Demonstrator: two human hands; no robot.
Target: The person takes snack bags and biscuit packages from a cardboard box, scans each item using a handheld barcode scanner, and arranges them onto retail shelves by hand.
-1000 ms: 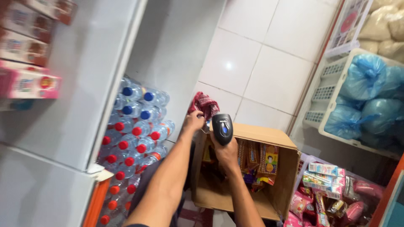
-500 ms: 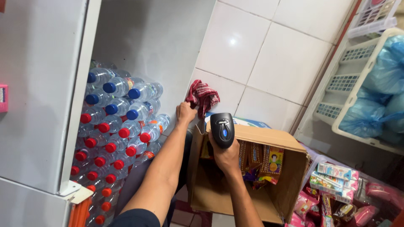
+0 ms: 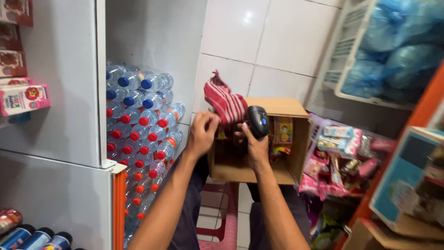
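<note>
My left hand [image 3: 202, 133] pinches the lower edge of a red and white striped cloth [image 3: 225, 104] held up above an open cardboard box [image 3: 259, 162]. My right hand [image 3: 253, 147] grips a black handheld scanner [image 3: 257, 121] with a blue button, right beside the cloth. The box rests on my lap and holds several colourful small packets [image 3: 283, 132]. A red plastic stool [image 3: 222, 217] shows below between my legs.
Stacked water bottles [image 3: 138, 129] with red and blue caps fill the left. A white shelf unit [image 3: 60, 92] holds snack boxes. At the right are a white basket with blue bags [image 3: 393, 51], bagged sweets [image 3: 342, 157] and an orange shelf edge [image 3: 407, 134].
The camera view has swung to the right and down. My left hand has brought the striped cloth closer to the scanner over the box; the right hand keeps hold of the scanner.
</note>
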